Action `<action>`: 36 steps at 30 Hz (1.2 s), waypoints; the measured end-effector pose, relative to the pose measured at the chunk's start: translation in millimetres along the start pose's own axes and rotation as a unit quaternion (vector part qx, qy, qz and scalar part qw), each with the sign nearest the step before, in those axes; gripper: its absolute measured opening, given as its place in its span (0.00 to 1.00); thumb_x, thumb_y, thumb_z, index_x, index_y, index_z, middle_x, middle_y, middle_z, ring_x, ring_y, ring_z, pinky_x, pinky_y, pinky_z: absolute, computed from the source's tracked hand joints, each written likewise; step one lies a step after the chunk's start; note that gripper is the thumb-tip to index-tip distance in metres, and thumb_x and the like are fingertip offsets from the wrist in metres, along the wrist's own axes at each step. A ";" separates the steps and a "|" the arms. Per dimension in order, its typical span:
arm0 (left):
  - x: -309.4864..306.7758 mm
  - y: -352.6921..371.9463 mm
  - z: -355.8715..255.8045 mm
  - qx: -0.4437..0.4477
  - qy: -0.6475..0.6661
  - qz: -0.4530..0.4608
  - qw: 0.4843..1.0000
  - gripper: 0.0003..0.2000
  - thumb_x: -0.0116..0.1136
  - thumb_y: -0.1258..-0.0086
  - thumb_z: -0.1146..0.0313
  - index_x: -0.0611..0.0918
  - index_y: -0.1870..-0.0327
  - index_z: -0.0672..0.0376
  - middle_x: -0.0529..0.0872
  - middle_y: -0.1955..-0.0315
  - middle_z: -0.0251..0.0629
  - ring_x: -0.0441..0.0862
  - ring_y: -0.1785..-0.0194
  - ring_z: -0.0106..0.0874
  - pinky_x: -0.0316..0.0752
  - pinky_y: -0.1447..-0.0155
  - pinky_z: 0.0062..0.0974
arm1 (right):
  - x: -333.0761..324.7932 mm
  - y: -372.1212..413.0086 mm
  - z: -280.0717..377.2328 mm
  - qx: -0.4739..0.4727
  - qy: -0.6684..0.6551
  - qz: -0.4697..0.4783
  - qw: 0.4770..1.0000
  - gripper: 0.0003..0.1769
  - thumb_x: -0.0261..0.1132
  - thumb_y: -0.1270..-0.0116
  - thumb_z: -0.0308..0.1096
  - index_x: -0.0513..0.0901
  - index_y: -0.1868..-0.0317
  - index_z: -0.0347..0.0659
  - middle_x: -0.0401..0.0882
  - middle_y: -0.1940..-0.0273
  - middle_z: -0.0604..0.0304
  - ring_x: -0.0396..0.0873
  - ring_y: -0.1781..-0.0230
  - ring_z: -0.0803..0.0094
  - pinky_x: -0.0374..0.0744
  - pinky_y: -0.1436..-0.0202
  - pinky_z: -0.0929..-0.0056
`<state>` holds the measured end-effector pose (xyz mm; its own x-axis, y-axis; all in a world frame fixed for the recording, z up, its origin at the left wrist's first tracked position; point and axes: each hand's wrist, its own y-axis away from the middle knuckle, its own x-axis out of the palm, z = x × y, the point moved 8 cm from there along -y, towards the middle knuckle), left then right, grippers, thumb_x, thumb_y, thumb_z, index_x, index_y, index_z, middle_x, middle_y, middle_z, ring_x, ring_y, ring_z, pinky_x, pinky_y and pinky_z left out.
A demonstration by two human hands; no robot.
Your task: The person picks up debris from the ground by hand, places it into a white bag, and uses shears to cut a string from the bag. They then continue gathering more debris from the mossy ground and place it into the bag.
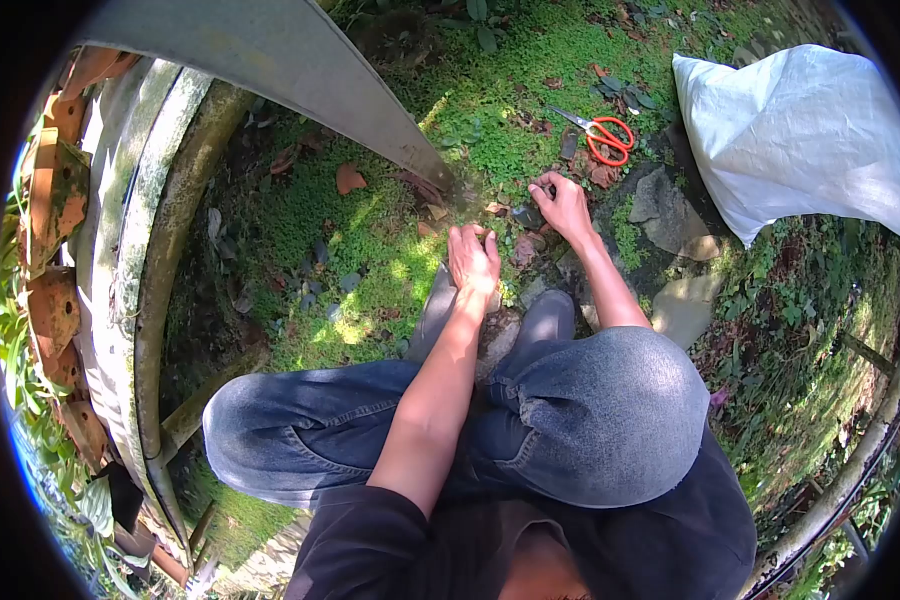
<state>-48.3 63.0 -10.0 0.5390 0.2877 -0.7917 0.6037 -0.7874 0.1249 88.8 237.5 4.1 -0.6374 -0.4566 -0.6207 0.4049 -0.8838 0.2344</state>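
Head camera looks down past my knees in blue jeans (590,410) as I squat. My left hand (473,262) lies flat and loose on the mossy ground (370,230), holding nothing. My right hand (562,205) is a bit farther out, fingers bent down into the dry leaves (523,248); I cannot tell if it grips one. Orange scissors (607,137) lie just past it, near a white sack (800,130) and some flat stones (665,212).

mossy ground (370,230) bears orange scissors (607,137), a white sack (800,130), flat stones (670,212).
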 end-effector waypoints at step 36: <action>12.2 -41.3 48.4 -0.272 0.709 0.045 0.649 0.10 0.44 0.24 0.59 0.73 0.61 0.55 0.67 0.80 0.28 0.59 0.80 0.21 0.56 0.77 0.21 | 58.3 80.6 17.2 -0.089 0.046 0.022 0.995 0.17 0.71 0.39 0.34 0.83 0.52 0.34 0.82 0.65 0.48 0.83 0.62 0.51 0.79 0.57 0.54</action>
<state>-95.1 72.6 -53.7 0.3517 0.7702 0.5320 0.4417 -0.6376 0.6312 73.0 137.8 -0.4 -0.5562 -0.4767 -0.6808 0.5460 -0.8271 0.1331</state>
